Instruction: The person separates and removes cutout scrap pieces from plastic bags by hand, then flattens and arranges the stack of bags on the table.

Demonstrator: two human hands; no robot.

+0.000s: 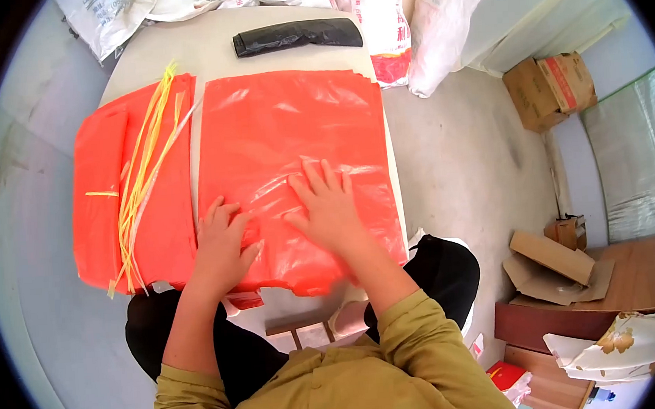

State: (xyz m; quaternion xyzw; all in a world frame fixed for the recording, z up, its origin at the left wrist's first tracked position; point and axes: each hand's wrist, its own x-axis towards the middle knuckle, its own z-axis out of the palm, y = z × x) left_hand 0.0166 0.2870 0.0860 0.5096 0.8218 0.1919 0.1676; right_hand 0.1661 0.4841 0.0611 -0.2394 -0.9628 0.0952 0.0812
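A stack of red plastic bags (291, 123) lies flat on the table in front of me, its near edge hanging a little over the table's edge. My right hand (324, 205) rests on the middle of the stack with its fingers spread. Toward the stack's left edge lies my left hand (224, 242), fingers apart, holding nothing. Left of it is a second pile of red plastic bags (170, 231), partly folded over. Across that pile runs a bundle of yellow ties (143, 179), with a whitish strip among them.
A rolled black plastic bag (297, 36) lies at the table's far end. Beyond the table (202, 42) stand white sacks (379, 18). Cardboard boxes (550, 90) are on the floor at right, and an opened carton (552, 268) sits on a brown cabinet (636, 278).
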